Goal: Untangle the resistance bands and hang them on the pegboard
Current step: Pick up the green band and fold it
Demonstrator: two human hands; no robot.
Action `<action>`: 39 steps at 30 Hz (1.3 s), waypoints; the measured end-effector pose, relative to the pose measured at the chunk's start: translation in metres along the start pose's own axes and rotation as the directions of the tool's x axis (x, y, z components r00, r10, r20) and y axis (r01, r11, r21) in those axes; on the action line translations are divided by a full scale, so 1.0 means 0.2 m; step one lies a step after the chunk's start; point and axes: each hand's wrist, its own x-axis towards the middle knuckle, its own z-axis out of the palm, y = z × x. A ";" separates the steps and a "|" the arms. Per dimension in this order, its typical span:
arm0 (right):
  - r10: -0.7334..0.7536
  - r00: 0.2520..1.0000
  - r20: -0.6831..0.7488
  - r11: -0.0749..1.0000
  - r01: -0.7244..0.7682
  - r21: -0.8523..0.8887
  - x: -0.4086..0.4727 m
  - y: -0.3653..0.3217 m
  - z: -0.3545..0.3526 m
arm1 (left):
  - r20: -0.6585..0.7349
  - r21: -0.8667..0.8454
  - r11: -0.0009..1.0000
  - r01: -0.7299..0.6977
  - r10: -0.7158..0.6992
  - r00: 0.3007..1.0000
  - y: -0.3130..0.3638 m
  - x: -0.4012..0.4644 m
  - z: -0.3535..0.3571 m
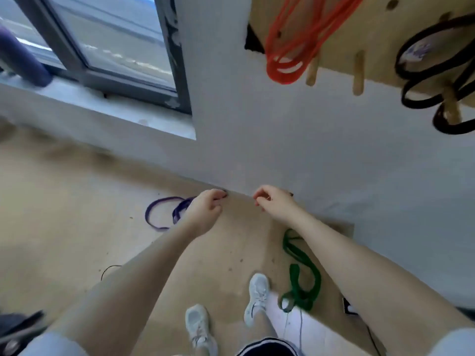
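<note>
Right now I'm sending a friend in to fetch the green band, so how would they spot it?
Start at the wall under the pegboard and look down to the floor. The green band lies there in a loose tangle, beside the white shoes. It is the only green one; the purple band lies farther left.

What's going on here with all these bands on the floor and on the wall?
A person is standing by a wall, sorting resistance bands onto a wooden pegboard. An orange band and black bands already hang on its pegs. A purple band and a green band lie on the floor. The left hand and right hand are held out in front with fingers loosely curled, apparently holding nothing.
</note>
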 end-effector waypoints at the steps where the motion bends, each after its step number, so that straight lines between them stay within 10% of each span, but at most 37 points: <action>1: 0.017 0.999 0.027 1.000 -0.017 0.001 0.03 0.02 0.10 | 0.007 -0.010 1.000 0.030 -0.030 1.000 -0.09 0.00 0.00; 20: 0.524 0.848 0.082 0.846 -0.529 0.066 0.45 2.09 1.15 | 0.329 -0.040 0.975 0.219 -0.194 0.924 -1.05 0.83 1.79; 30: 0.494 0.854 -0.163 0.858 -0.509 -0.067 1.11 3.23 1.47 | 0.433 0.074 0.990 0.117 -0.137 0.891 -1.48 1.46 2.78; 39: 0.311 0.794 -0.523 0.843 -0.484 -0.234 1.40 3.34 1.60 | 0.392 0.099 0.994 -0.047 0.004 0.920 -1.59 1.73 2.77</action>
